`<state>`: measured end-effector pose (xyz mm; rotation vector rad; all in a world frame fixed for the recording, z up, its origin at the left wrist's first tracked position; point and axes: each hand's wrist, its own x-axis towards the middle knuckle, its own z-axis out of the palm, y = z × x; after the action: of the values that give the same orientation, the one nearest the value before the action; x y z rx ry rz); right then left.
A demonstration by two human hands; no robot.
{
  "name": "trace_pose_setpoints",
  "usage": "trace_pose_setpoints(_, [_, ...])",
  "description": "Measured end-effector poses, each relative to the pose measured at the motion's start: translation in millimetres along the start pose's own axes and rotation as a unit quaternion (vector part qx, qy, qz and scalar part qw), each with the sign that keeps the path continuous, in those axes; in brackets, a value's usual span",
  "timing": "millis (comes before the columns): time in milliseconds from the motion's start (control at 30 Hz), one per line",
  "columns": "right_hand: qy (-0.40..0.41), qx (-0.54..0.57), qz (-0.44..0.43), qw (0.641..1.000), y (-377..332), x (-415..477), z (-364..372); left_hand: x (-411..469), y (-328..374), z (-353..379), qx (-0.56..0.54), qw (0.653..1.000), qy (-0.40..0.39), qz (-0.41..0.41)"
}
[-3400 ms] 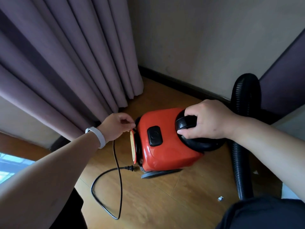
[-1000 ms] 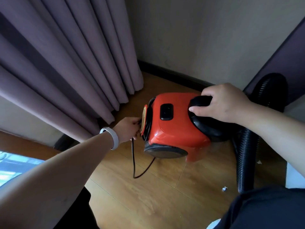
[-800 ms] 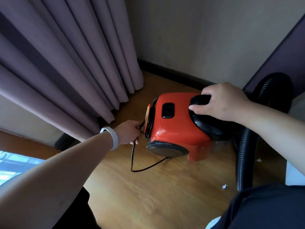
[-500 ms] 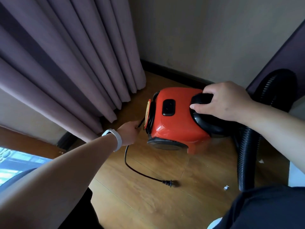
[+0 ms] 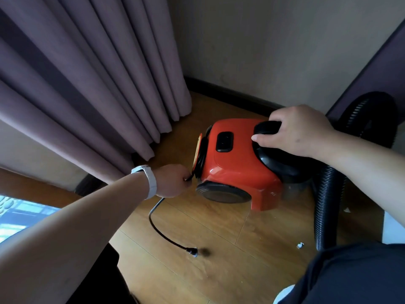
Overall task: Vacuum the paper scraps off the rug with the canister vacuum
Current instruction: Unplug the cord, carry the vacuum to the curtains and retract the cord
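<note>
The red canister vacuum (image 5: pixel 236 170) sits tilted on the wooden floor near the room's corner. My right hand (image 5: pixel 295 132) grips its black carry handle (image 5: pixel 268 127) on top. My left hand (image 5: pixel 174 181) pinches the black power cord (image 5: pixel 161 232) right where it leaves the vacuum's rear. The cord curves down across the floor and ends in its plug (image 5: pixel 192 252). A ribbed black hose (image 5: pixel 324 207) hangs at the vacuum's right side. One small paper scrap (image 5: pixel 300 245) lies on the floor near the hose. No rug is in view.
Purple curtains (image 5: pixel 92 84) hang at the left down to the floor. A beige wall with a dark skirting board (image 5: pixel 230 91) closes the corner behind the vacuum. A dark purple panel (image 5: pixel 377 69) stands at the right. My dark-clothed knee (image 5: pixel 355 275) fills the lower right.
More cord has come out of the vacuum's rear and the plug now lies farther out on the floor. My left hand has dropped a little lower; my right hand kept its hold on the handle.
</note>
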<state>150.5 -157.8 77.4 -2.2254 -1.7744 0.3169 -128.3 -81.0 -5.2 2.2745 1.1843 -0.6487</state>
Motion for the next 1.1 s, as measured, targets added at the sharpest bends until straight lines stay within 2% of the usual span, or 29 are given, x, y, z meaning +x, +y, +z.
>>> trace_pose_setpoints(167, [0.006,-0.002,0.008,1.000,0,1,-1,-13,13,3,0.090,0.994,-0.025,0.053])
trace_pose_setpoints(400, [-0.016,-0.007,-0.017,1.000,-2,-2,-2,-25,14,-25,0.122,0.983,0.069,0.119])
trace_pose_setpoints(633, [-0.015,-0.006,-0.045,0.999,-7,-5,-6,-31,6,-41,0.165,0.972,0.073,0.149])
trace_pose_setpoints(833, [-0.023,-0.021,-0.058,0.998,-7,-6,-5,-27,-3,-45,0.142,0.977,0.072,0.142])
trace_pose_setpoints(1100, [-0.068,-0.032,-0.123,0.990,-15,-8,-8,-20,-3,-48,0.108,0.970,0.159,0.148])
